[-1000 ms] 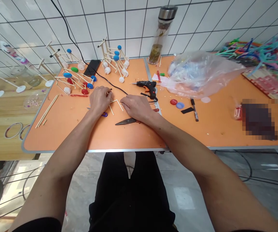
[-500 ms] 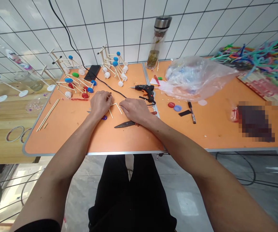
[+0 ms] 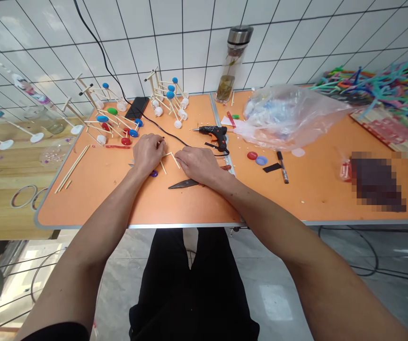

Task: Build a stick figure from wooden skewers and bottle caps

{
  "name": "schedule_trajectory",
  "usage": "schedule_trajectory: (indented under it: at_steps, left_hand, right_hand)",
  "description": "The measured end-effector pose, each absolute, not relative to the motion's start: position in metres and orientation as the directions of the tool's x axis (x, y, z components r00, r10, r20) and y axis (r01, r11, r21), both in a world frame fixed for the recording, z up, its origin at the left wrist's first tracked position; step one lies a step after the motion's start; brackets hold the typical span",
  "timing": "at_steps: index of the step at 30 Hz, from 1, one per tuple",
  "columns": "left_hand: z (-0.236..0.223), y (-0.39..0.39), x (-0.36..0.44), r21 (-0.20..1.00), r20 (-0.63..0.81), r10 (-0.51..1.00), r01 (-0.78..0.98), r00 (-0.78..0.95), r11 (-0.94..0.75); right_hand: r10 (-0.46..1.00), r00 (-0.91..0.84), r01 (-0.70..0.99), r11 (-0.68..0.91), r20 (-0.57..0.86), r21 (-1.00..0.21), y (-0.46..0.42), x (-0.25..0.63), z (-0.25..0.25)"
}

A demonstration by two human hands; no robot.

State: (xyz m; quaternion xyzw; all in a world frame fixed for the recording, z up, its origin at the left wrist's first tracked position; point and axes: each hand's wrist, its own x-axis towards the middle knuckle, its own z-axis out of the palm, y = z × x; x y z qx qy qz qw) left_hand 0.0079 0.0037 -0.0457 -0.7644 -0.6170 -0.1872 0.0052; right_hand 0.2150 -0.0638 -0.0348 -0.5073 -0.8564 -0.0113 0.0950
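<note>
Between my hands a small frame of thin wooden sticks [image 3: 175, 159] rests on the orange table, partly hidden by my fingers. My left hand [image 3: 148, 152] is closed on its left side, with a dark stick tip showing at the fingertips. From the right, my right hand [image 3: 199, 163] has its fingers bent and pressed together at the frame's other end. Scissors [image 3: 183, 183] lie partly beneath my right hand and wrist. A purple disc [image 3: 153, 174] sits beside my left wrist. Behind my right hand lies a black hot glue gun [image 3: 213, 132].
Stick models with coloured caps [image 3: 168, 94] stand at the back, near a phone [image 3: 136, 108]. Loose sticks [image 3: 72, 168] lie at left. A glass tea bottle [image 3: 230, 66], plastic bag [image 3: 289, 116] and marker [image 3: 282, 166] are at right. The glue gun's cord crosses behind my hands.
Both hands stay at the stick frame with almost the same grip. The whole view has shifted very slightly; nothing on the table has visibly moved.
</note>
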Motion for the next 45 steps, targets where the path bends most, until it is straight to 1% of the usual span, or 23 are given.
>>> schedule_trajectory:
  at_steps: [15, 22, 26, 29, 31, 33, 35, 39, 45]
  left_hand:
    - [-0.045, 0.002, 0.009, 0.230, 0.300, 0.938, 0.941, 0.175, -0.249]
    - [-0.048, 0.004, 0.008, 0.229, 0.327, 0.928, 0.937, 0.181, -0.264]
    - [-0.048, 0.004, 0.007, 0.237, 0.341, 0.923, 0.933, 0.181, -0.271]
    - [-0.047, 0.003, 0.007, 0.245, 0.342, 0.922, 0.930, 0.182, -0.275]
    - [-0.047, 0.002, 0.008, 0.248, 0.339, 0.921, 0.925, 0.195, -0.287]
    - [-0.047, 0.001, 0.010, 0.254, 0.332, 0.921, 0.921, 0.205, -0.297]
    - [-0.046, -0.001, 0.011, 0.262, 0.321, 0.924, 0.917, 0.210, -0.300]
    - [-0.041, -0.004, 0.011, 0.292, 0.310, 0.935, 0.919, 0.171, -0.265]
    - [-0.030, -0.006, 0.006, 0.311, 0.329, 0.933, 0.916, 0.144, -0.252]
  right_hand:
    - [0.863, -0.466, 0.869, 0.488, 0.193, -0.083, -0.062, 0.218, -0.037]
    - [0.884, -0.436, 0.882, 0.457, 0.171, -0.114, -0.064, 0.216, -0.035]
    - [0.912, -0.350, 0.905, 0.388, 0.213, -0.173, -0.054, 0.232, -0.027]
    - [0.945, -0.178, 0.942, 0.244, 0.274, -0.231, -0.039, 0.256, -0.017]
    - [0.957, -0.094, 0.955, 0.165, 0.273, -0.248, -0.029, 0.271, -0.010]
    - [0.966, -0.059, 0.963, 0.122, 0.253, -0.241, -0.023, 0.280, -0.007]
    - [0.964, -0.051, 0.963, 0.117, 0.262, -0.244, -0.021, 0.282, -0.008]
    - [0.941, -0.034, 0.955, 0.129, 0.337, -0.266, -0.022, 0.275, -0.023]
    - [0.924, -0.085, 0.961, 0.174, 0.372, -0.214, -0.026, 0.269, -0.038]
